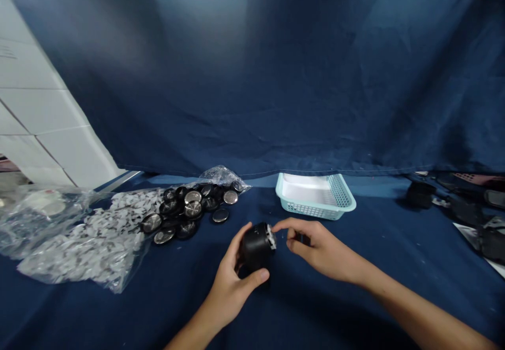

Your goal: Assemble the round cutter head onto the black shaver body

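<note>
My left hand (232, 281) is wrapped round a black cylindrical device (254, 247), held tilted above the blue cloth with its end turned to the right. At that end sits a whitish part (271, 237) with small toothed edges. My right hand (315, 245) reaches in from the right, its index finger stretched out so the tip touches or nearly touches the whitish part. The other right-hand fingers are curled, and I see nothing held in them. The device's underside is hidden by my left palm and fingers.
Round black-rimmed metal mesh caps (193, 208) lie piled at the left. Beside them is a clear plastic bag of small white parts (94, 239). A light blue basket (315, 210) stands behind my hands. Black items (469, 213) lie at the far right. A blue curtain (252, 76) hangs behind.
</note>
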